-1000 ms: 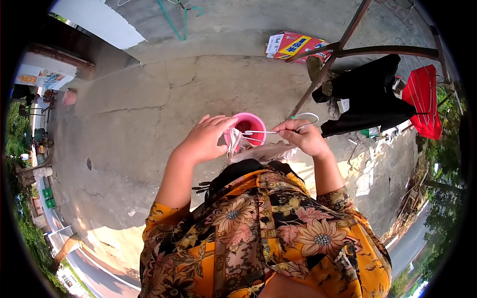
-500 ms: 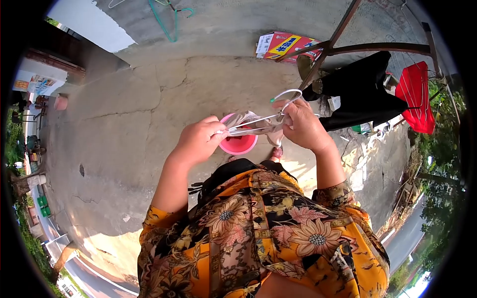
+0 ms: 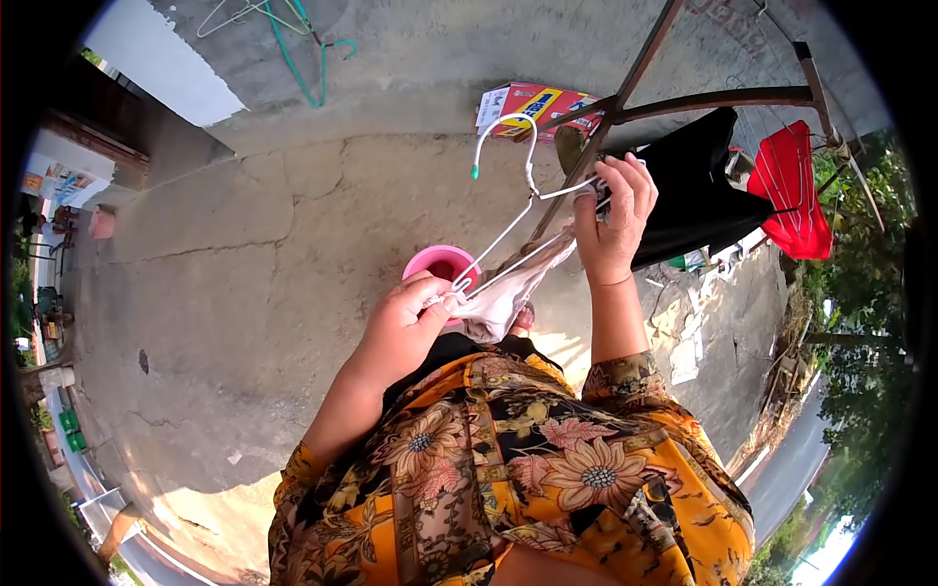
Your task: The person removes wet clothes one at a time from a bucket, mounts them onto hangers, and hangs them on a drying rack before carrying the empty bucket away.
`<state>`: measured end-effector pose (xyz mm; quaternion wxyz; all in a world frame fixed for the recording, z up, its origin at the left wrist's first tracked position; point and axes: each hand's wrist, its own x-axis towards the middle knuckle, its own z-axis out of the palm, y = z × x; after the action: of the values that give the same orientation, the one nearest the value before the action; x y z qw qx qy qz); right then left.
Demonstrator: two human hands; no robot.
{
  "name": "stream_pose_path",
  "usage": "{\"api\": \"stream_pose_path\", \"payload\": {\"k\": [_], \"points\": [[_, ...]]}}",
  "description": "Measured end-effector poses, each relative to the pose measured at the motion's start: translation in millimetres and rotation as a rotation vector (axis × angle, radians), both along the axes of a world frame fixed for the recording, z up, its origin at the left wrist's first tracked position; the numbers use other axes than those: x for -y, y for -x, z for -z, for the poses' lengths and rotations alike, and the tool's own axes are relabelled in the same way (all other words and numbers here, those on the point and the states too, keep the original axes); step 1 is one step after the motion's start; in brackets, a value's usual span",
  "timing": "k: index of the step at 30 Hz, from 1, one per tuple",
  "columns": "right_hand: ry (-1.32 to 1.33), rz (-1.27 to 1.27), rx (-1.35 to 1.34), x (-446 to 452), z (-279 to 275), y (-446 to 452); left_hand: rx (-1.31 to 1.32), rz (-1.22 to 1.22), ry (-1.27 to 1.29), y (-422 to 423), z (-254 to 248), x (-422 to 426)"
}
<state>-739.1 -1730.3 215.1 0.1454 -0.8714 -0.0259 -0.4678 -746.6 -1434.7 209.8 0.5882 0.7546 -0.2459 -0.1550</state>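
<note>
A white wire hanger (image 3: 507, 230) with a green-tipped hook is held up between my two hands, its hook pointing away from me. My left hand (image 3: 403, 317) pinches the hanger's left corner together with the edge of a pale pink cloth (image 3: 498, 301). At the hanger's other end, my right hand (image 3: 616, 210) has its fingers bent around the wire and the cloth. The cloth hangs along the hanger's lower bar. Partly behind my left hand and the cloth stands a pink bucket (image 3: 420, 262) on the ground.
A rusty metal rack (image 3: 723, 98) at the right carries black clothing (image 3: 684, 195) and a red item (image 3: 793, 200) with hangers. Near the wall lies a red and yellow carton (image 3: 539, 104). Green hangers (image 3: 293, 61) hang at the upper left.
The hanger's hook has swung up and away from my right hand, which has shifted to the hanger's right end. The cloth is spread along the hanger. The view has moved rightward.
</note>
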Motion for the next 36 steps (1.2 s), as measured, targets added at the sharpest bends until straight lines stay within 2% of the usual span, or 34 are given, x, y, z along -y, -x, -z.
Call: {"api": "stream_pose_path", "payload": {"k": [1, 3, 4, 7, 8, 11, 13, 15, 16, 17, 19, 20, 21, 23, 24, 25, 27, 28, 29, 31, 34, 36], "points": [[-0.014, 0.062, 0.054, 1.9, -3.1, -2.1, -0.125, -0.020, 0.060, 3.6, 0.9, 1.4], [-0.275, 0.055, 0.119, 11.3, 4.4, -6.7, -0.372, -0.060, 0.181, 7.5, 2.3, 5.0], [-0.339, 0.041, 0.111, 27.4, 16.2, -6.7, -0.368, -0.098, 0.156, 5.3, 1.3, 3.8], [-1.443, -0.326, 0.134, 41.5, 29.9, -5.1, -0.333, -0.214, 0.152, -2.4, 10.2, -7.4], [-1.611, -0.383, 0.104, 35.8, 22.1, -4.4, -0.334, -0.212, 0.155, -4.9, 10.4, -14.6], [-1.621, -0.434, -0.312, 61.6, 59.8, 12.9, -0.281, -0.233, 0.143, -11.8, 8.5, -40.6], [-1.580, -0.099, -0.418, 79.6, 106.1, 17.1, -0.121, -0.239, 0.089, -16.4, 2.0, -59.8], [-1.765, -0.040, -0.506, 96.1, 153.2, 35.0, -0.066, -0.240, 0.060, -18.2, -6.7, -75.8], [-1.897, -0.126, -0.559, 113.5, 192.1, 48.1, 0.005, -0.253, 0.040, -19.0, -9.5, -82.3], [-1.904, -0.116, -0.562, 106.5, 194.1, 55.4, -0.003, -0.249, 0.034, -19.5, -10.3, -88.2], [-2.127, -0.107, -0.910, 83.5, 197.8, 73.5, 0.066, -0.299, -0.028, -18.5, -11.5, -98.2], [-2.133, -0.131, -1.118, 76.6, 208.2, 84.2, 0.043, -0.318, -0.028, -16.9, -12.7, -101.9], [-2.129, -0.156, -1.326, 65.7, 212.2, 93.9, 0.033, -0.310, -0.037, -15.2, -13.4, -103.6], [-1.630, -0.131, -1.532, 24.7, 219.1, 109.7, 0.016, -0.318, -0.013, -13.0, -14.7, -106.7], [-1.675, -0.230, -1.554, 19.5, 237.4, 112.0, 0.015, -0.316, -0.019, -13.6, -12.1, -107.5], [-1.675, -0.236, -1.557, 19.1, 240.8, 109.3, 0.065, -0.289, -0.008, -14.5, -7.2, -108.2], [-2.060, -0.461, -1.201, 15.3, 230.8, 100.1, 0.113, -0.265, 0.000, -14.1, -5.3, -111.5], [-2.130, -0.662, -1.097, 23.0, 231.5, 92.5, 0.082, -0.239, -0.051, -14.0, -5.9, -114.4], [-2.129, -0.663, -1.096, 22.6, 218.8, 86.6, 0.051, -0.212, -0.101, -14.2, -6.3, -117.3], [-2.229, -0.612, -0.709, 21.8, 174.3, 71.6, 0.027, -0.190, -0.140, -12.2, -5.9, -125.2], [-2.243, -0.737, -0.500, 40.0, 153.2, 62.2, -0.027, -0.139, -0.228, -10.2, -0.6, -135.1], [-2.209, -0.716, -0.422, 49.7, 147.7, 58.2, -0.057, -0.118, -0.273, -7.4, 7.3, -135.9]]}}
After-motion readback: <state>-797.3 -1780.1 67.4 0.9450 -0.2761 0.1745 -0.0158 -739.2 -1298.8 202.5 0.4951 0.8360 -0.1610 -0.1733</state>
